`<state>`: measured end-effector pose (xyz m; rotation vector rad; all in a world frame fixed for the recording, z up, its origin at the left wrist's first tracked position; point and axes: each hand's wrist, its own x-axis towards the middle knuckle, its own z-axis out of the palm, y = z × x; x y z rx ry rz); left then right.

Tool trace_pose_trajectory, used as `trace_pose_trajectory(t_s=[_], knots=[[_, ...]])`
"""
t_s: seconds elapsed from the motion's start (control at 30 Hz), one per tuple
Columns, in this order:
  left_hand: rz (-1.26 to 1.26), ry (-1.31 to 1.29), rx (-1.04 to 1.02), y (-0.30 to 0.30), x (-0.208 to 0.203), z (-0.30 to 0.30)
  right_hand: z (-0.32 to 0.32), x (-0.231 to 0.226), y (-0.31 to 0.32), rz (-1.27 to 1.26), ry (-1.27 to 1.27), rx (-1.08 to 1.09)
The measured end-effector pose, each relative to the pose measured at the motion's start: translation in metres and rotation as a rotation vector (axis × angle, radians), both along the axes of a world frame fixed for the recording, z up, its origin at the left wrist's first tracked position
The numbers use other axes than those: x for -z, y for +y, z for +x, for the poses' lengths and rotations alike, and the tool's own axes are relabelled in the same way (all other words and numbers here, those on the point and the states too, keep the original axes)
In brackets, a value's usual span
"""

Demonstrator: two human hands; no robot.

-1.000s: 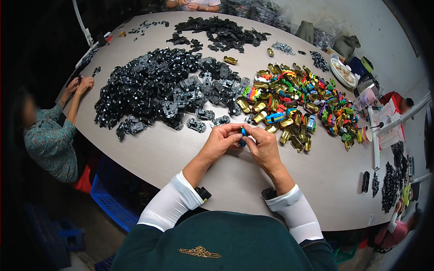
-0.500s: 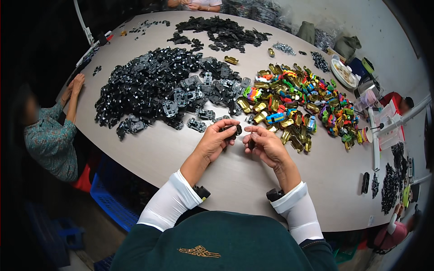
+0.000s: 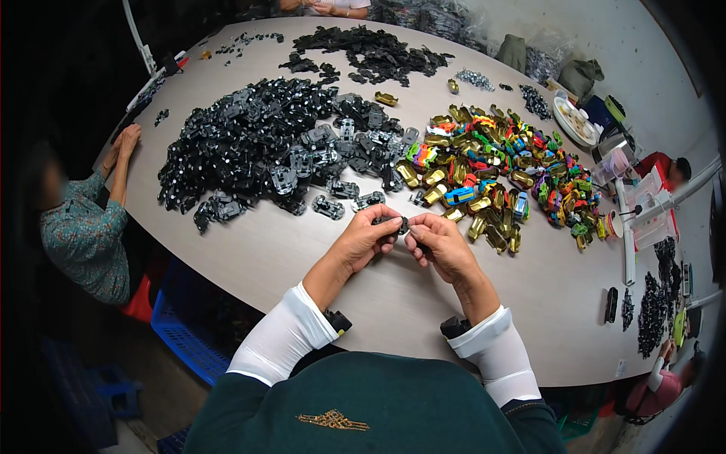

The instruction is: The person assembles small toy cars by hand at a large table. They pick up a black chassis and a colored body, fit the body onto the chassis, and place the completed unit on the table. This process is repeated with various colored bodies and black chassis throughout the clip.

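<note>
My left hand (image 3: 368, 236) and my right hand (image 3: 437, 244) meet above the table's near edge, both pinching one small black toy-car chassis (image 3: 395, 223) between the fingertips. Just beyond them lie loose black chassis parts (image 3: 330, 206). A large heap of black chassis (image 3: 249, 144) spreads to the far left. A heap of coloured and gold toy-car bodies (image 3: 499, 170) lies to the far right of my hands.
The big round grey table (image 3: 249, 250) carries a second black pile (image 3: 378, 49) at its far side. A seated person (image 3: 83, 227) rests hands on the left rim. A blue crate (image 3: 185, 333) stands below the table. Plates and clutter sit at right.
A blue piece seen between my fingers a second ago is gone from view. My hands parted slightly, then closed together again on the black chassis.
</note>
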<state>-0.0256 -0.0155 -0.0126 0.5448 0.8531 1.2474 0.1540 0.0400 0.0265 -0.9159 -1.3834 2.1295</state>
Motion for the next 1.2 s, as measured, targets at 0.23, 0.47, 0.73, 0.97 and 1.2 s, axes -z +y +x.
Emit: trace_pose_trajectory(t_s=[0.23, 0.47, 0.73, 0.97, 1.2], knots=[[-0.001, -0.006, 0.034, -0.001, -0.003, 0.0, 0.0, -0.003, -0.001, -0.02, 0.004, -0.012], [0.093, 0.18, 0.075, -0.002, 0.001, -0.004, 0.002, 0.004, 0.0, 0.15, -0.183, -0.079], [0.073, 0.297, 0.057, -0.001, 0.0, 0.0, 0.014, -0.004, 0.009, 0.022, -0.136, -0.122], [0.159, 0.564, -0.026, -0.001, -0.001, 0.005, 0.002, 0.012, 0.002, 0.271, -0.295, -0.031], [0.161, 0.13, -0.296, 0.006, -0.003, -0.002, 0.003, -0.001, 0.002, 0.193, -0.088, 0.027]])
